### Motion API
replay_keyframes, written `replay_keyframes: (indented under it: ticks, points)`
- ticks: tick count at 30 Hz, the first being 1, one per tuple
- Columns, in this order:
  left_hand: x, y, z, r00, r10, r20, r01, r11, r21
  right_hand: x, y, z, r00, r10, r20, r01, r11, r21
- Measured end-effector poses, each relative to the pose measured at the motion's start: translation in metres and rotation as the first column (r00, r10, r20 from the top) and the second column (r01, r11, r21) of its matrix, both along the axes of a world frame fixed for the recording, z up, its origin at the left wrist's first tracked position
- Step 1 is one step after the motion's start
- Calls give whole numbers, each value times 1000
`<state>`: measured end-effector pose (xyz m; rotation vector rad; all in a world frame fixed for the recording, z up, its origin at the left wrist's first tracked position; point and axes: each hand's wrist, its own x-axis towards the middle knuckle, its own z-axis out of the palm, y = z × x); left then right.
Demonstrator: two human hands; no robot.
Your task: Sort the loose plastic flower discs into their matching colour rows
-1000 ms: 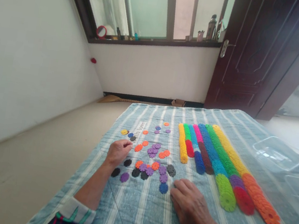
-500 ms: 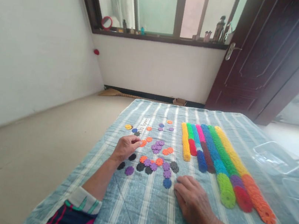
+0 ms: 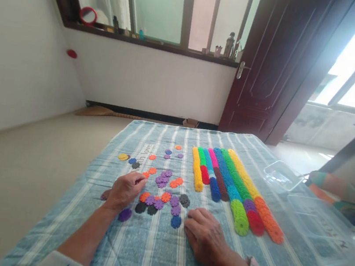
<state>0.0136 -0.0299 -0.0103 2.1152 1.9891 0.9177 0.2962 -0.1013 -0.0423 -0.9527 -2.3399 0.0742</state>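
Observation:
My left hand [image 3: 125,190] rests on the striped blue blanket [image 3: 152,254] with its fingers curled into a pinch; whatever they hold is hidden. It sits at the left edge of a scatter of loose flower-shaped discs [image 3: 161,195] in orange, purple, black and blue. A purple disc [image 3: 125,214] lies just below the wrist. My right hand [image 3: 204,235] lies flat on the blanket, fingers loosely stretched, beside a blue disc [image 3: 176,221]. Long rows of stacked discs [image 3: 224,180], sorted by colour, lie further right.
Clear plastic containers [image 3: 282,175] stand on the blanket's right side, with a larger one [image 3: 332,231] nearer. A dark wooden door [image 3: 274,67] and a window sill holding small items [image 3: 145,39] are behind. Bare floor lies left of the blanket.
My left hand drew back toward me from the orange discs, still pinched. The right hand stayed put. The view swung to the right, showing more of the containers.

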Motion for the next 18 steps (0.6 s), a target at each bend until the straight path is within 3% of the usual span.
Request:
replay_keyframes:
  ticks: [18]
  points:
    - [-2, 2, 2, 996, 64, 64, -61, 997, -53, -1, 2, 0, 999, -20, 39, 20, 1000, 23]
